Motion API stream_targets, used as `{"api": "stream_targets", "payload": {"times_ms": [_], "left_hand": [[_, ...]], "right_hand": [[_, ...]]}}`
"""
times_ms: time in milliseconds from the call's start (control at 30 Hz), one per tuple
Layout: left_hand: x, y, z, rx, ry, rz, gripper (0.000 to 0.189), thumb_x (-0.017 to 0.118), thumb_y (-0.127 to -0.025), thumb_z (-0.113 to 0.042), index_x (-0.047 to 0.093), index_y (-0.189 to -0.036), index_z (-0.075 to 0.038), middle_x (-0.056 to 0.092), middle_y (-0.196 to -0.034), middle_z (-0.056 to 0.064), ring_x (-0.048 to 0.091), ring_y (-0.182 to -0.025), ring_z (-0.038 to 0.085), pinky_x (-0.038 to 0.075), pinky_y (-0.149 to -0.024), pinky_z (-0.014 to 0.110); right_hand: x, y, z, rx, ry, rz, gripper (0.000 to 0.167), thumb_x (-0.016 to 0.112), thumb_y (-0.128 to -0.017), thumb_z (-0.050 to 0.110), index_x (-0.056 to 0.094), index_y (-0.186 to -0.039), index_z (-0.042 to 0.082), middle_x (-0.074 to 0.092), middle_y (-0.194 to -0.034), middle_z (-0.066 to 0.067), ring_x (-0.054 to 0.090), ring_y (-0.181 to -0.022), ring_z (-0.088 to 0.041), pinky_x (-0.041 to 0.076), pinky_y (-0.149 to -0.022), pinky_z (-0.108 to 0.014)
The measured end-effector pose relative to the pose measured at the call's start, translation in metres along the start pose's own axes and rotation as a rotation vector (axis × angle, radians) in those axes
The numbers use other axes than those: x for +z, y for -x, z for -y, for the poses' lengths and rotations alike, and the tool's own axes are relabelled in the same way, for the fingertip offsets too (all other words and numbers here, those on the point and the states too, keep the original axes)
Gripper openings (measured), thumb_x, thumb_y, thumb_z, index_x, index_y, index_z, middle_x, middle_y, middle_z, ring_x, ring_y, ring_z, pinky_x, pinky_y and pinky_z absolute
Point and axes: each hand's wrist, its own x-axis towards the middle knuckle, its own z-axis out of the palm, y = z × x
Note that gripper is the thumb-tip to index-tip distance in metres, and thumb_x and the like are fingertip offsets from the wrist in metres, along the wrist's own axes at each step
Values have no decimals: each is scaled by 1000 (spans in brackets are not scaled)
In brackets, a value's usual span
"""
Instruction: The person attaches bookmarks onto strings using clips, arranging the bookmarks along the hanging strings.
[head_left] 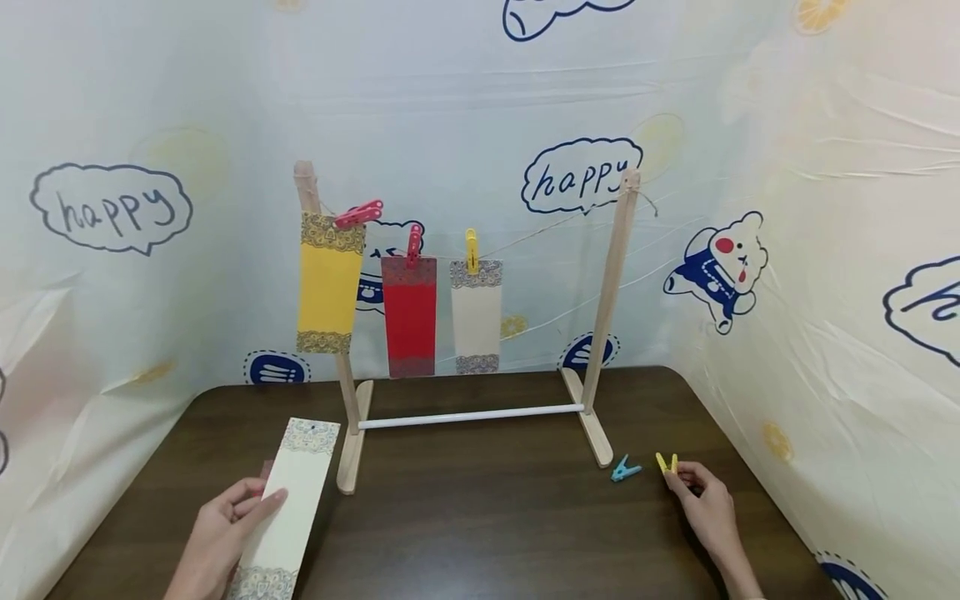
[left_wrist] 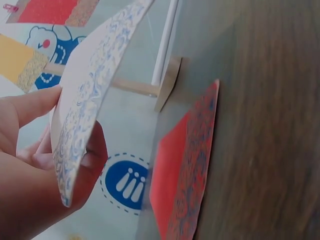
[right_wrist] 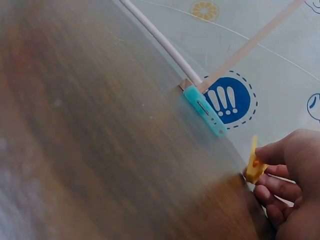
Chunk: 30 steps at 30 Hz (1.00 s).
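Note:
My left hand [head_left: 228,525] pinches a long white paper card [head_left: 288,500] with blue lace-patterned ends and a small hole near its top. The card is raised and tilted over the table's left side. Below it lies a red card [left_wrist: 187,170] with a patterned end, mostly hidden behind hand and card in the head view. At the right, my right hand [head_left: 705,508] pinches a yellow clothespin [head_left: 667,464] between thumb and fingers. Just left of that hand, a blue clothespin [head_left: 626,469] lies on the table.
A wooden stand [head_left: 617,292] with a white crossbar [head_left: 472,417] holds a sagging string [head_left: 536,233]. From it hang a yellow card [head_left: 328,283] and a red patterned card [head_left: 409,321] on pink clothespins, and a white patterned card [head_left: 477,317] on a yellow one. A printed curtain surrounds the table.

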Motion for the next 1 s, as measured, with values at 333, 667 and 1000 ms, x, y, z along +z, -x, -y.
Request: {"api": "stream_targets", "payload": {"times_ms": [333,667,1000], "left_hand": [[21,11,-14,-27,-85,39,35,72,-93,-30,59,-108,-1,72,-80,4,62,-65,14,54,-59,30],[53,23,-34,-5,43,155,27,73,-92,-15,56,-102,4,74,-84,10,65,-64,20,57,-58,37],[79,28,-66,120,-66,256,30,78,-87,-20,56,-97,-1,49,-61,0,50,-56,10,43,-52,26]], "right_hand": [[-3,2,2,138,-125,60,33,75,-91,25,58,-102,1,74,-91,-6,61,-74,1,47,-64,-20],[2,4,3,70,-174,80,35,78,-88,28,57,-92,0,72,-79,1,57,-73,-1,43,-65,-19],[-3,2,2,87,-170,69,35,73,-92,32,59,-93,0,65,-76,4,50,-71,-5,38,-62,-23]]}}
